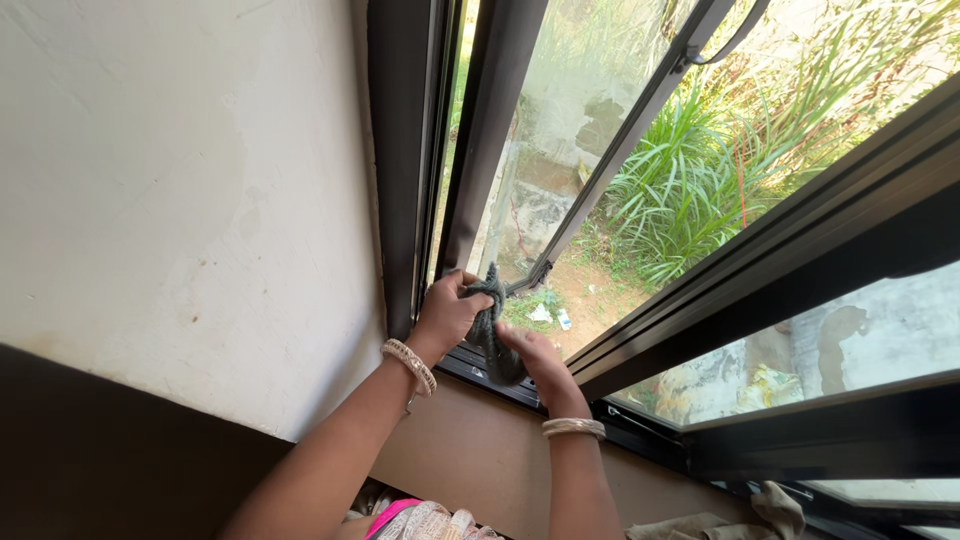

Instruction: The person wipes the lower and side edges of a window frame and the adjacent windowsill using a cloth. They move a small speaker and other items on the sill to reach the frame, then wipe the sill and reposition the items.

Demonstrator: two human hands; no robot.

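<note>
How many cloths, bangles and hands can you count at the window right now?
Hands: 2, left hand and right hand, both gripping the grey cloth
Cloths: 2, grey cloth at the window track, beige cloth lying on the sill
Bangles: 2, left bangle, right bangle
Total: 6

Both the left hand (447, 312) and right hand (535, 358) grip a dark cloth (490, 325), its fabric bunched between their fingers (470, 291), against the window frame (480, 150).

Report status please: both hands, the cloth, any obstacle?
Left hand and right hand both grip grey cloth. Cloth pressed at window frame corner. No obstacle seen.
</note>
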